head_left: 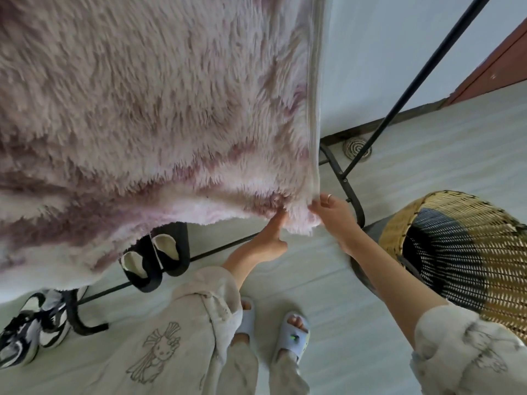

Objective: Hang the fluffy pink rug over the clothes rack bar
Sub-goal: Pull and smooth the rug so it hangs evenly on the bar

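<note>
The fluffy pink rug (148, 109) hangs down in front of me and fills the upper left of the view. Its top and the rack bar it hangs from are out of frame. The black clothes rack (413, 81) shows a slanted leg at the right and a low bar near the floor. My right hand (332, 212) pinches the rug's lower right corner by its grey edge. My left hand (269, 238) reaches up from below, its fingers pushed into the fur at the same corner.
A woven wicker basket (456, 252) stands at the right, close to my right arm. Black slippers (155, 258) and sneakers (31, 329) sit on the rack's low bar and floor at the left. A floor drain (356, 148) lies by the wall.
</note>
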### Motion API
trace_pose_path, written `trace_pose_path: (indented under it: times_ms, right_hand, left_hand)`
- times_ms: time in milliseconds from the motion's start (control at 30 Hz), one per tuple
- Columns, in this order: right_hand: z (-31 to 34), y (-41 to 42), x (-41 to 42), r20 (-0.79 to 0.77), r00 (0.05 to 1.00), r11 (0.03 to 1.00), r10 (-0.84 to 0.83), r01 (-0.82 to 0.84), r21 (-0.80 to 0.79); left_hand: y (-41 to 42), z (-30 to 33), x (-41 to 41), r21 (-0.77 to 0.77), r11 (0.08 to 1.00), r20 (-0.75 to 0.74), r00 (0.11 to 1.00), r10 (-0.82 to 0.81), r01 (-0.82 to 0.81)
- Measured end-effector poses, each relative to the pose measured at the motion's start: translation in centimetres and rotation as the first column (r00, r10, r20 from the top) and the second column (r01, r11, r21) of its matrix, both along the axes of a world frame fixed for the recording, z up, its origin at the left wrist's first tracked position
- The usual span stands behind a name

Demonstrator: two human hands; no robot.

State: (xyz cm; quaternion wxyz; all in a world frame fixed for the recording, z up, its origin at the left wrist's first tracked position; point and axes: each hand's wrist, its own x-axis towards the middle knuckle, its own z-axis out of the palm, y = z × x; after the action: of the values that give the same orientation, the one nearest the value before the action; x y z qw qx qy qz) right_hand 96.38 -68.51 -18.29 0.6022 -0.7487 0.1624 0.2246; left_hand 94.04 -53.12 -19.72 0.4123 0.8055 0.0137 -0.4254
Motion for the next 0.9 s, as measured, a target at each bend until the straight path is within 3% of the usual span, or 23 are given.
trace_pose_path:
  times_ms: [67,133,300,433,533,633,733,833,900]
  right_hand:
    - [0.5,-0.1,0.3,0.026,0.996,0.992,-0.085,0.087,-0.093]
    - [1.5,0.2,0.4,-0.009,0.997,0.982,-0.074,0.071,-0.173]
    - [7.2,2.3,0.6,-0.164,0.971,0.895,0.173,-0.225,-0.386]
    - [15.2,3.2,1.9,-0.109,0.951,0.803,0.290,-0.304,-0.513]
    - [24.2,3.4,3.7,0.007,0.934,0.760,0.358,-0.287,-0.584]
    - [34.0,3.4,5.1,0.286,0.926,0.851,0.245,-0.064,-0.521]
    - [45.2,4.0,5.7,0.591,0.806,0.928,0.033,0.194,-0.317]
    - [54.5,5.0,6.1,0.744,0.667,0.945,-0.038,0.265,-0.190]
    - [59.3,5.6,6.2,0.796,0.604,0.945,-0.034,0.279,-0.172]
  left_hand:
    - [0.8,0.9,-0.3,0.000,0.999,0.022,0.999,0.033,-0.033]
    - [1.7,1.9,-0.4,0.033,0.996,0.067,0.995,0.078,-0.080]
    - [4.0,8.7,-0.3,0.121,0.985,0.225,0.970,0.096,-0.126]
    - [5.3,16.7,0.3,0.133,0.981,0.337,0.937,0.092,-0.144]
    - [5.8,24.4,1.5,0.114,0.981,0.508,0.858,0.077,-0.155]
    - [5.9,32.8,3.0,0.051,0.983,0.695,0.713,0.092,-0.177]
    - [6.1,43.2,3.9,0.012,0.989,0.885,0.461,0.057,-0.145]
    - [6.2,52.6,3.4,0.023,0.985,0.989,0.151,0.004,-0.173]
    - [6.3,57.4,3.0,0.062,0.976,0.998,0.013,-0.061,-0.210]
